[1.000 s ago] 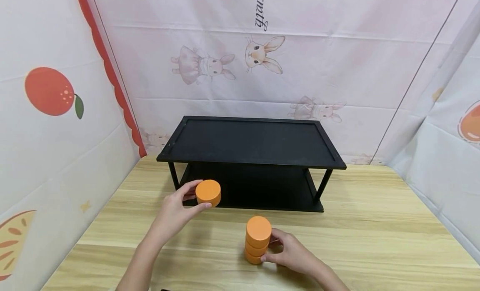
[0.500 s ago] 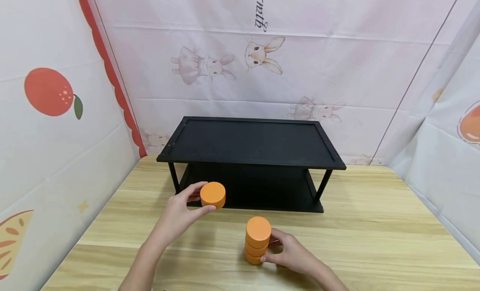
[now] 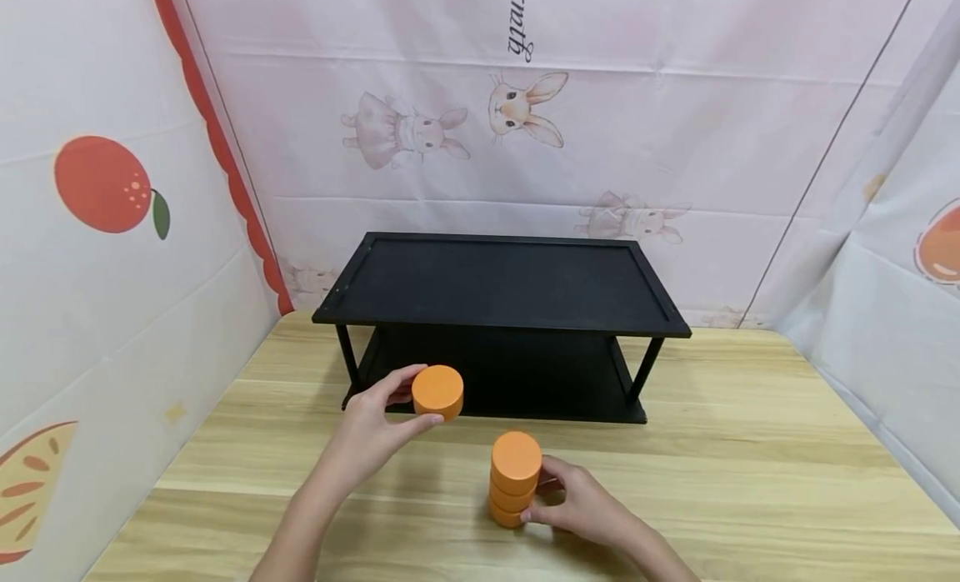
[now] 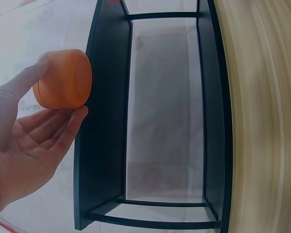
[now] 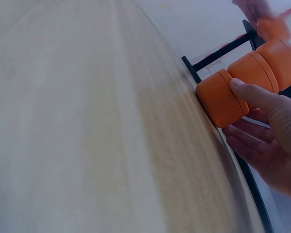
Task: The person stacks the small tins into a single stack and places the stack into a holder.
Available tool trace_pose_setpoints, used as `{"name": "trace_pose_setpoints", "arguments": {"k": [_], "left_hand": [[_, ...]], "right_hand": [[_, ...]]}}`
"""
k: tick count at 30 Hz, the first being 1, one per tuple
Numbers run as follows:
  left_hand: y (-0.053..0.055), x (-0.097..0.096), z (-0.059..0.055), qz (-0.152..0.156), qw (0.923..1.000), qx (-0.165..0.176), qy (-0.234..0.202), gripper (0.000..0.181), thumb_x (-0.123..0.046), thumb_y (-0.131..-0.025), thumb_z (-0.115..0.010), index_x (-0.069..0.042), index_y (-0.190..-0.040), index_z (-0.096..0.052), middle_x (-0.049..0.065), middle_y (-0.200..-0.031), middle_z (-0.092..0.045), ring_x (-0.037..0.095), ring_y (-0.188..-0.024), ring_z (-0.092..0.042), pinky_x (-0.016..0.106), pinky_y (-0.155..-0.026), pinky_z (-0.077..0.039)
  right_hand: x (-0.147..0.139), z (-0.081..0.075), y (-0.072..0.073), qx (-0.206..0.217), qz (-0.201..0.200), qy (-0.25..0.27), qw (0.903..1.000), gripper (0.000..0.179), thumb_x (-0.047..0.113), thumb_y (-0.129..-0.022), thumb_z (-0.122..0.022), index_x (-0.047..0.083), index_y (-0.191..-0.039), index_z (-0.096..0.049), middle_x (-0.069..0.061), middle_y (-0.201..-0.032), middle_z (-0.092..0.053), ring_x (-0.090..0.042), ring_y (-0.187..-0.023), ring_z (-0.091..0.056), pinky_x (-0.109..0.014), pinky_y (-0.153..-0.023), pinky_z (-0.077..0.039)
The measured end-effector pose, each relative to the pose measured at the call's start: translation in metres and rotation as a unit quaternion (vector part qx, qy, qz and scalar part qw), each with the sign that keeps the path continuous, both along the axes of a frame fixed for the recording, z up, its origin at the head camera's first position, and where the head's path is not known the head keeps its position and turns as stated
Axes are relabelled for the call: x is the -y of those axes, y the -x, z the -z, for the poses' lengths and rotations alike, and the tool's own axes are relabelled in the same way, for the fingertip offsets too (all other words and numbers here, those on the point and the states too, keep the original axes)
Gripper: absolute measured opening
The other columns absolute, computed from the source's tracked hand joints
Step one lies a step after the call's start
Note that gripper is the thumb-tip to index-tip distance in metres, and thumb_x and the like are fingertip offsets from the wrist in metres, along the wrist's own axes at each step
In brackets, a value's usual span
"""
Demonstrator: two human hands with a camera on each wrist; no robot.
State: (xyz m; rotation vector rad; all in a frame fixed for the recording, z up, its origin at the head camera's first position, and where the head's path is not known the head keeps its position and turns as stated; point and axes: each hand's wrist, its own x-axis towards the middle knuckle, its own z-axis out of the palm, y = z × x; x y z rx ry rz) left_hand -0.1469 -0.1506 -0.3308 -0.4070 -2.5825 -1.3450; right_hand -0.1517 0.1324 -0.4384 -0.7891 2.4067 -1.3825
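Note:
My left hand [image 3: 369, 432] pinches a short orange cylinder [image 3: 438, 390] between thumb and fingers, raised in front of the black shelf's left half. In the left wrist view this cylinder [image 4: 64, 80] has rounded edges and a smooth side. To its right and nearer me, three similar orange cylinders form an upright stack [image 3: 515, 465] on the table. My right hand [image 3: 583, 503] grips the stack from the right, low down. The right wrist view shows the thumb on the bottom cylinder [image 5: 219, 99], whose side has a thin seam. My right fingertips are partly hidden behind the stack in the head view.
A black two-tier shelf [image 3: 495, 282] with thin posts stands at the back of the wooden table [image 3: 750, 449]. Printed cloth [image 3: 675, 132] hangs behind it and along both sides.
My left hand has carried its orange cylinder to the right and slightly nearer me, towards the stack. The right hand and the stack stay where they were.

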Motion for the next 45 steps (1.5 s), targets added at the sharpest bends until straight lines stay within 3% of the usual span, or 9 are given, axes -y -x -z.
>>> {"name": "trace_pose_setpoints", "arguments": {"k": [17,33,45], "left_hand": [[-0.003,-0.011,-0.003,0.020,0.9996,-0.018,0.005,0.060,-0.028,-0.073,-0.078,-0.017,-0.126,-0.053,-0.002,-0.117,-0.058,0.014,-0.101,-0.057,0.036,-0.086,-0.047],[-0.009,-0.023,-0.004,0.044,0.9982,-0.041,-0.005,0.059,-0.026,-0.073,-0.077,-0.013,-0.126,-0.054,-0.003,-0.114,-0.060,0.010,-0.098,-0.057,0.033,-0.085,-0.047],[-0.009,-0.031,-0.002,0.055,0.9980,-0.033,0.001,0.058,-0.029,-0.074,-0.076,-0.016,-0.126,-0.054,-0.005,-0.111,-0.060,0.010,-0.097,-0.057,0.032,-0.085,-0.047]], "right_hand": [[0.001,-0.001,0.001,0.002,0.004,-0.002,1.0000,0.050,0.034,-0.078,-0.074,0.015,-0.120,-0.055,0.007,-0.109,-0.058,-0.014,-0.098,-0.056,-0.034,-0.086,-0.046],[0.001,0.000,0.001,0.002,-0.001,-0.001,1.0000,0.049,0.034,-0.079,-0.073,0.015,-0.120,-0.055,0.007,-0.109,-0.058,-0.013,-0.098,-0.056,-0.033,-0.086,-0.046],[0.000,0.000,0.001,0.000,-0.002,0.000,1.0000,0.049,0.034,-0.079,-0.073,0.015,-0.120,-0.055,0.007,-0.109,-0.058,-0.013,-0.098,-0.056,-0.034,-0.086,-0.046]]}}
